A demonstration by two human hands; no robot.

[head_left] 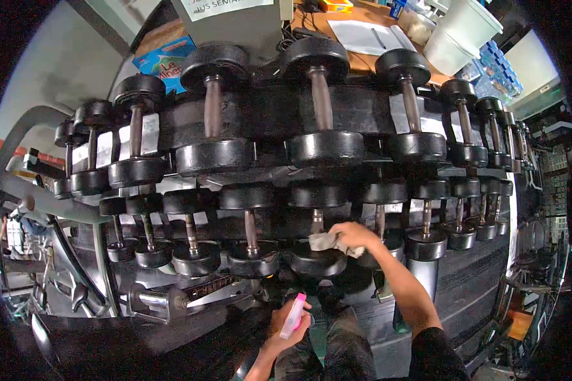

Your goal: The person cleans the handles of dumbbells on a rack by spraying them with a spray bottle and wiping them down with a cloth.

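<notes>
My right hand [357,236] is closed on a pale grey cloth [326,242]. The cloth lies against a black dumbbell [318,261] in the lower row, where its handle meets the near head. Lower down, close to my legs, my left hand [279,325] is wrapped round a small bottle with a pink top [293,315], which looks like a spray bottle. It is tilted and apart from the dumbbells. Beside the cloth, another lower-row dumbbell [252,257] sits to the left.
An upper row of larger dumbbells [324,147] runs along the rack above my hands. Behind it, a wooden desk holds papers [368,37], a white bucket [462,32] and bottles. A blue box [165,61] stands at the back left. Gym machine frames [82,260] flank the left side.
</notes>
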